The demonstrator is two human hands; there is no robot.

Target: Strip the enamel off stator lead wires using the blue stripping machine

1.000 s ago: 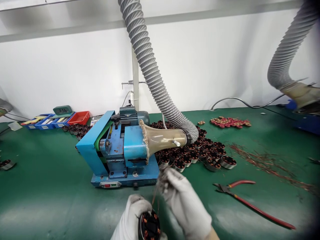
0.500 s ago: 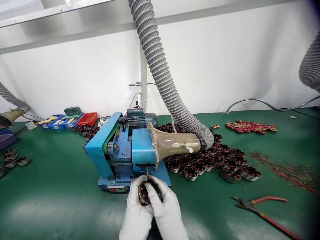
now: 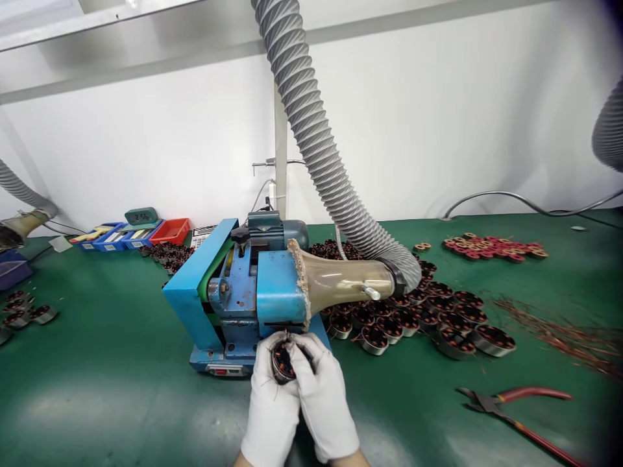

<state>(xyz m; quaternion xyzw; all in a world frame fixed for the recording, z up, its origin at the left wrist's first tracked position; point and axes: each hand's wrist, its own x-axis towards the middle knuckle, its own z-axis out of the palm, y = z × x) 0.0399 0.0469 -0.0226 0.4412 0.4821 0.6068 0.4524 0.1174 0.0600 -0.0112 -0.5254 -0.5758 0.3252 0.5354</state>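
A ring-shaped motor stator [image 3: 282, 364] with black and copper windings is held between my two white-gloved hands, tilted so its inside faces me. My left hand [image 3: 268, 395] is closed around its left rim. My right hand [image 3: 318, 389] grips the right side, the thumb lying across the ring and the fingertips at its top edge. Both sets of fingertips are right at the front slot of the blue belt-driven machine [image 3: 280, 279]. The wire end there is mostly hidden by my fingers.
Many stators [image 3: 374, 338] stand behind and right of the machine. A grey hose [image 3: 331, 162] joins its clear funnel [image 3: 345, 283]. Red-handled cutters [image 3: 491, 403] and loose copper wires [image 3: 549, 331] lie right. Red rings [image 3: 491, 246], a red bin [image 3: 170, 230] and blue bins [image 3: 111, 239] sit farther back.
Both hands have moved slightly up and forward with the stator, closer to the machine's slot. The wire that stuck up above the fingers is now mostly out of sight.
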